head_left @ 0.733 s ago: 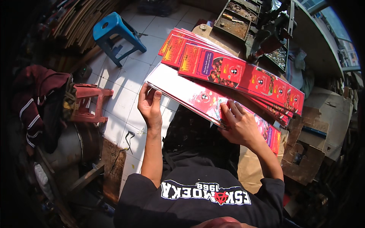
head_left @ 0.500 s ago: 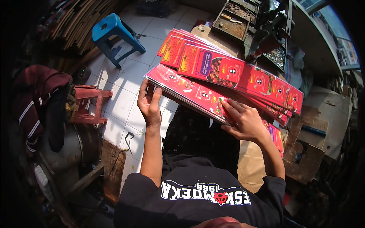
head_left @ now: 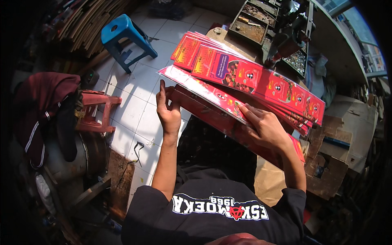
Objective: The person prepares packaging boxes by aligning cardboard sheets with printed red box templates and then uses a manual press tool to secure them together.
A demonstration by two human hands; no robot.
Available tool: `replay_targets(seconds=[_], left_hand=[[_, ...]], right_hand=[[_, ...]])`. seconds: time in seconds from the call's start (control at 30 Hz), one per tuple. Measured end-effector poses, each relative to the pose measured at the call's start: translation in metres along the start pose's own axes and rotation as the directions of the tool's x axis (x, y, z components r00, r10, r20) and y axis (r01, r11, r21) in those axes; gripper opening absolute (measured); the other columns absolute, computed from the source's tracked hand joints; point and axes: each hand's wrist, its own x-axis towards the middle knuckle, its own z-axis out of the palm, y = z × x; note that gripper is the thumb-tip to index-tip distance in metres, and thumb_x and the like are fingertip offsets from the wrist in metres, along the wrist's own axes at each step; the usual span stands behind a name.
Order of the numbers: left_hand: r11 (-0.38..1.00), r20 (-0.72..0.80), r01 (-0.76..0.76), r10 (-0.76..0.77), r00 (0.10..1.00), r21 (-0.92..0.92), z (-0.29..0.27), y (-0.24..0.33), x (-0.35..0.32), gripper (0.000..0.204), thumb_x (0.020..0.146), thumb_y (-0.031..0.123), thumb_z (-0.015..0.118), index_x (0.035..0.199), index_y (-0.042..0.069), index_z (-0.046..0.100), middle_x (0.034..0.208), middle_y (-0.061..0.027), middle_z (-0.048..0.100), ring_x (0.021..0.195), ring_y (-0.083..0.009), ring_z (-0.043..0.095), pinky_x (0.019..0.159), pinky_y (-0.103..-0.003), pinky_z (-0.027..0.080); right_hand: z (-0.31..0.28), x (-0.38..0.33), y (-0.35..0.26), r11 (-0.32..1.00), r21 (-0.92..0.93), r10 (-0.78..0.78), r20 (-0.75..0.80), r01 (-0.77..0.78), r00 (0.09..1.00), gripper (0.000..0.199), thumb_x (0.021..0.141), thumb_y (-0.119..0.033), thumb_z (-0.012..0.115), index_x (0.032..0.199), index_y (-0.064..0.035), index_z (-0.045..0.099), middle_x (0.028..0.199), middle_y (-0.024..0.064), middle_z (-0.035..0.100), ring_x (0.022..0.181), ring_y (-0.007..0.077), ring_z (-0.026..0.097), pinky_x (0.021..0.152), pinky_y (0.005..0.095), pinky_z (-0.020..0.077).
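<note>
A long glossy red printed card strip (head_left: 196, 87) slants across in front of me, glare whitening its left part. Below it, a darker, shaded red strip (head_left: 212, 112) is tilted toward me. At that shaded strip's left end is my left hand (head_left: 168, 114), index finger pointing up, the thumb and other fingers closed about the end; some fingers are hidden behind it. My right hand (head_left: 265, 126) grips the right part of the glossy strip, fingers laid over its face and thumb mostly hidden. Just beyond, a fanned pile of similar printed strips (head_left: 261, 83) lies on the work surface.
Metal parts trays (head_left: 249, 26) and a dark machine (head_left: 286, 41) stand beyond the pile. A blue stool (head_left: 126, 41) is on the white tiled floor (head_left: 141, 85), with a red stool (head_left: 98, 110) at left. Brown cardboard (head_left: 269, 179) lies by my right forearm.
The strips in front of me have parted: the glossy one is separated from a shaded strip now tilted toward me. My left hand has shifted slightly right and down, its index finger raised.
</note>
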Motion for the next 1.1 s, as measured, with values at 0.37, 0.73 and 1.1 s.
replay_targets(seconds=[0.37,0.73,1.1], left_hand=[[0.827,-0.034,0.383,-0.434,0.900,-0.411,-0.014,-0.001,-0.009,0.057,0.101,0.052,0.037,0.128,0.003,0.048,0.097,-0.0084,0.062,0.082,-0.0190,0.067,0.061,-0.028,0.056],[0.826,-0.088,0.372,-0.446,0.891,-0.424,0.008,0.012,-0.045,0.052,0.089,-0.006,0.062,0.130,0.005,0.031,0.124,-0.0166,0.052,0.104,-0.0254,0.063,0.091,-0.039,0.054],[0.885,-0.103,0.124,-0.189,0.977,-0.448,-0.037,0.055,-0.043,0.074,0.085,0.001,0.069,0.145,0.012,0.027,0.134,-0.0132,0.046,0.107,-0.0244,0.059,0.088,-0.041,0.055]], right_hand=[[0.035,-0.008,-0.031,0.983,-0.164,0.064,-0.090,-0.078,0.994,0.068,0.079,-0.031,0.071,0.137,-0.0062,0.046,0.135,0.0244,0.045,0.125,0.0413,0.045,0.101,0.0473,0.0426],[0.066,-0.016,-0.035,0.991,-0.092,0.075,-0.194,-0.094,0.978,0.065,0.080,-0.028,0.072,0.138,-0.0124,0.048,0.144,0.0220,0.038,0.133,0.0406,0.037,0.108,0.0544,0.0321],[0.006,0.011,-0.030,0.886,0.436,0.107,0.140,-0.159,0.984,0.036,0.089,-0.032,0.067,0.105,-0.0029,0.052,0.081,0.0219,0.059,0.077,0.0386,0.058,0.069,0.0463,0.0444]])
